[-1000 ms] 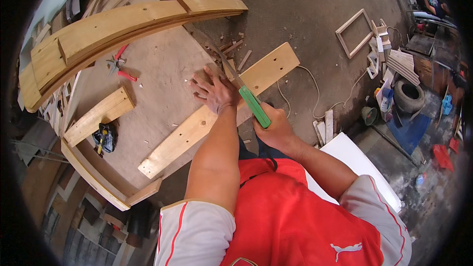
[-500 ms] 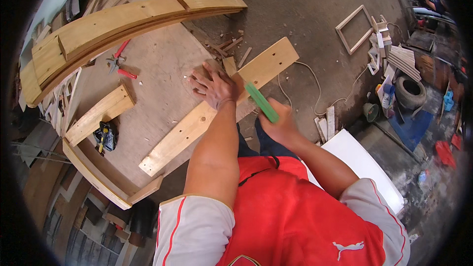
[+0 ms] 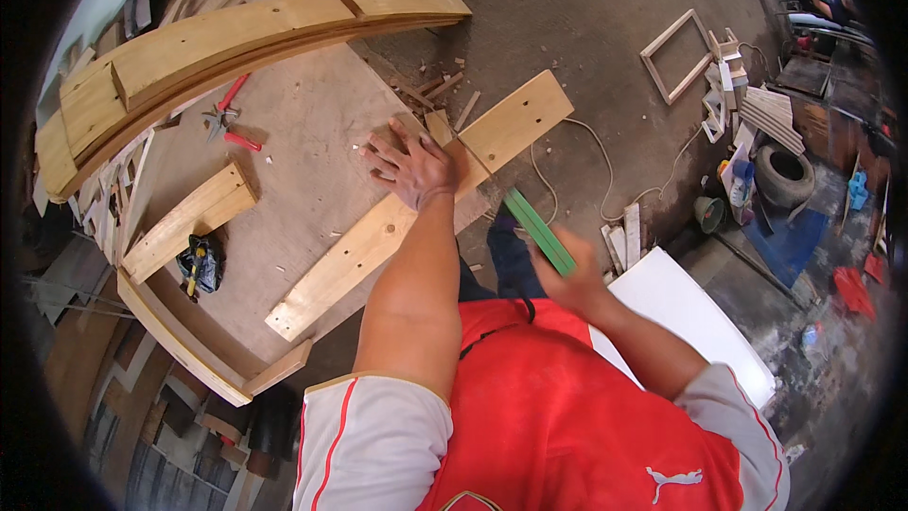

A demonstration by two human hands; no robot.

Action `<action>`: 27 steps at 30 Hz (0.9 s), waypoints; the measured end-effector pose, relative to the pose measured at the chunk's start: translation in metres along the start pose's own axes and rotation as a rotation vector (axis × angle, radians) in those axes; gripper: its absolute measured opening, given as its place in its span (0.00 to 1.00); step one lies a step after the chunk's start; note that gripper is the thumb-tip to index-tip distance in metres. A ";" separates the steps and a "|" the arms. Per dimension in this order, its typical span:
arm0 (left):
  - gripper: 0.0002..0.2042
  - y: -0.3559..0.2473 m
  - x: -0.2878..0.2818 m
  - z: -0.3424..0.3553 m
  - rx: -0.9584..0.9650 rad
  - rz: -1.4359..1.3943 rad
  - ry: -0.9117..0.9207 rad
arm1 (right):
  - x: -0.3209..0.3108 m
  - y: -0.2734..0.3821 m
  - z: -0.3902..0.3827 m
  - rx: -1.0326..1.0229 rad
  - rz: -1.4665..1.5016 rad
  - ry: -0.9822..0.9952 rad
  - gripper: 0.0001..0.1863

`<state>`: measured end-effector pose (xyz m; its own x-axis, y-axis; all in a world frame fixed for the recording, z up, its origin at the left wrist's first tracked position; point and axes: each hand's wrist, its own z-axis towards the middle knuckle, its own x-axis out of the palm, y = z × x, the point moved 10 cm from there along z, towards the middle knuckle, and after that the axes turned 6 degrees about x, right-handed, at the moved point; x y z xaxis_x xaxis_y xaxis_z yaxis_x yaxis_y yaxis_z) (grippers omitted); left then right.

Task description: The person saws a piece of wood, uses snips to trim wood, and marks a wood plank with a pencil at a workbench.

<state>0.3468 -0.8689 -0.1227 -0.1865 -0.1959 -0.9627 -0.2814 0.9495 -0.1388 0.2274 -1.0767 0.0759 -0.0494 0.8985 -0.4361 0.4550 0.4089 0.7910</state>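
A long wooden plank (image 3: 336, 273) lies slantwise over the worktable's edge, with several dark holes along it. My left hand (image 3: 416, 168) presses down on it, open, fingers spread past its far edge onto the table. Closed around the near end of a green-handled saw (image 3: 537, 229) is my right hand (image 3: 573, 276), slightly blurred. The saw's thin blade, nearly edge-on, lies along a dark line across the plank, just right of my left hand. A small wood offcut (image 3: 440, 127) touches the plank's far edge.
On the worktable (image 3: 312, 132) are red-handled pliers (image 3: 227, 123), a short board (image 3: 194, 220) and a black bag (image 3: 210, 263). A curved wooden piece (image 3: 218, 45) spans the far left. A cable (image 3: 601, 147), a wooden frame (image 3: 676, 55) and a white panel (image 3: 695, 317) lie to the right.
My right hand has drawn the saw back toward my body, down and to the right, baring more of the line across the plank. My left hand and the plank stay put.
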 end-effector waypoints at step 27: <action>0.31 0.006 -0.008 -0.002 -0.007 0.034 -0.023 | -0.015 -0.001 -0.027 0.037 -0.056 0.043 0.03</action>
<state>0.3452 -0.8616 -0.1153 -0.1740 -0.1576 -0.9720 -0.2819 0.9538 -0.1042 0.2038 -1.0865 0.0934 -0.1134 0.8808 -0.4598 0.4828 0.4533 0.7493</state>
